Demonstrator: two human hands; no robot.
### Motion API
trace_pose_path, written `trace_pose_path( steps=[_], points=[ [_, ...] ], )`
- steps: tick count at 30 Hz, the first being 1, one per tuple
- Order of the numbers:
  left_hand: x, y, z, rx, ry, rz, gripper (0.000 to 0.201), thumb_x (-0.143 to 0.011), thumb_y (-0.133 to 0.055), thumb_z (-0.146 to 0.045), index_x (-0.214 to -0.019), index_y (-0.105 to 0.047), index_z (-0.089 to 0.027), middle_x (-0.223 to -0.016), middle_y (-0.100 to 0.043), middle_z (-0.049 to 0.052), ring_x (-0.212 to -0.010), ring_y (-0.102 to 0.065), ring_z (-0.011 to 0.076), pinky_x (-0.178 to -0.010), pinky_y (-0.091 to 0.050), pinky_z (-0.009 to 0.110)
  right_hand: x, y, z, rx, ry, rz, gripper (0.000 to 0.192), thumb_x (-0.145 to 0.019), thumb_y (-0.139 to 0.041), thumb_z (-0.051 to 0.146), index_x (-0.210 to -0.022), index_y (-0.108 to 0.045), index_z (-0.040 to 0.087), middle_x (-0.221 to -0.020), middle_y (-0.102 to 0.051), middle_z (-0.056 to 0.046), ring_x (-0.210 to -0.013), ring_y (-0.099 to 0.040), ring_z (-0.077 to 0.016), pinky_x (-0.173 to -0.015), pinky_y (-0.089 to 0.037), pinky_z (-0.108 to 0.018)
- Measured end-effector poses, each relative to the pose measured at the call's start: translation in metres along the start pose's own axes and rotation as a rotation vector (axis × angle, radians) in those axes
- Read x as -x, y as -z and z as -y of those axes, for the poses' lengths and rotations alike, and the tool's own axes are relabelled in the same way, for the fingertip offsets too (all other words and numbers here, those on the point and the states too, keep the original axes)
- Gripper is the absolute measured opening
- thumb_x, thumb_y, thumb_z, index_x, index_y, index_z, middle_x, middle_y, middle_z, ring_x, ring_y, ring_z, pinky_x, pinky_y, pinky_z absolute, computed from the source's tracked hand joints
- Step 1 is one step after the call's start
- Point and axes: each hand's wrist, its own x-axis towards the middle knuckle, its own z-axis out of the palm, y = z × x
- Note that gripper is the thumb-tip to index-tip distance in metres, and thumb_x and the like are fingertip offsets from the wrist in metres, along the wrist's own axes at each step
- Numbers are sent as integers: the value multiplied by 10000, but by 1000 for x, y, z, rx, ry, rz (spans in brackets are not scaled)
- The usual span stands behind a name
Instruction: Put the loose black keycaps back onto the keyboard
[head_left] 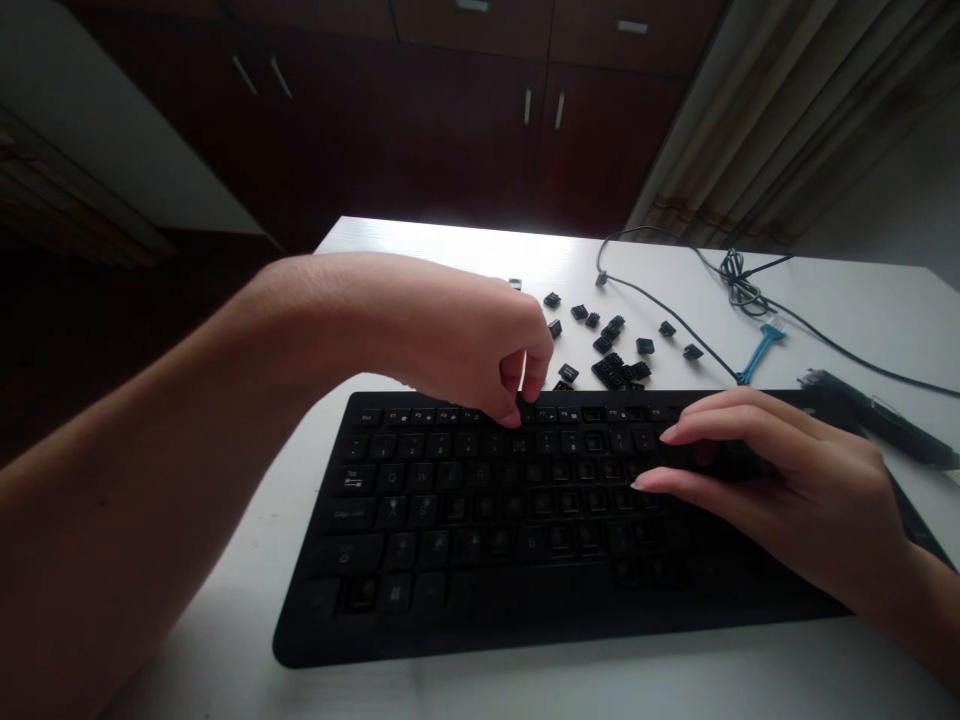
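Note:
A black keyboard (480,540) lies on the white table (847,300) in front of me. My left hand (472,340) hovers over its top row, fingers curled, fingertips touching a key near the function row. Whether it pinches a keycap I cannot tell. My right hand (780,480) rests flat on the right part of the keyboard, fingers stretched leftward and apart. Several loose black keycaps (615,350) lie scattered on the table just behind the keyboard. Some key sockets on the keyboard look bare.
A blue keycap puller (761,350) lies behind the keyboard's right end. A black cable (720,290) runs across the table's far right. A dark pen-like tool (877,415) lies at the right. Dark wooden cabinets (465,130) stand beyond the table; a curtain (787,120) hangs at right.

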Motion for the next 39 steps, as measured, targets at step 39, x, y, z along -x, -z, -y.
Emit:
trace_pose_path(
  steps=[39],
  points=[
    [2,-4,1,48,-34,-34,107,-810,-763,-271,-907,-776,-312,-755,-717,-55,-493,-554,100,-467,-265,226,-2,-1,-1,-53,-5,22,228,-799,-843,264,-960,-690,213,-874,-715,-32,-686,-673,-149,-583,-590,-257]
  ],
)
